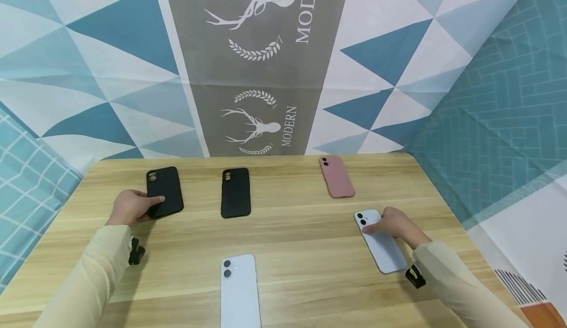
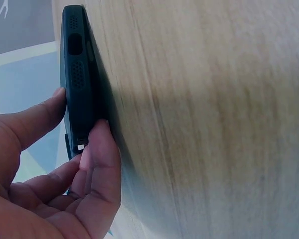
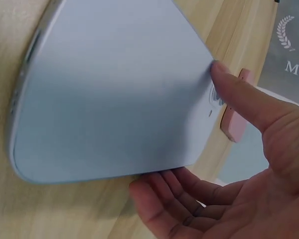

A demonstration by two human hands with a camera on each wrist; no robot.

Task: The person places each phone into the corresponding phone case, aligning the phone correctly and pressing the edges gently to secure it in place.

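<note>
Gripping seems the step: left grip (image 1: 130, 207) pinches a black case (image 1: 167, 184), right grip (image 1: 393, 223) a white phone (image 1: 386, 251), toward the bench's (image 1: 292, 239) opposite side edges; lifting would need firm pressure.

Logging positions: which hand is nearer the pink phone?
Right. The right hand is nearside and right of the pink phone; the left hand is far to its left.

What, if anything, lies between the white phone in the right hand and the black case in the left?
A second black case lies flat, its near end across the straight line from the white phone to the held case.
</note>
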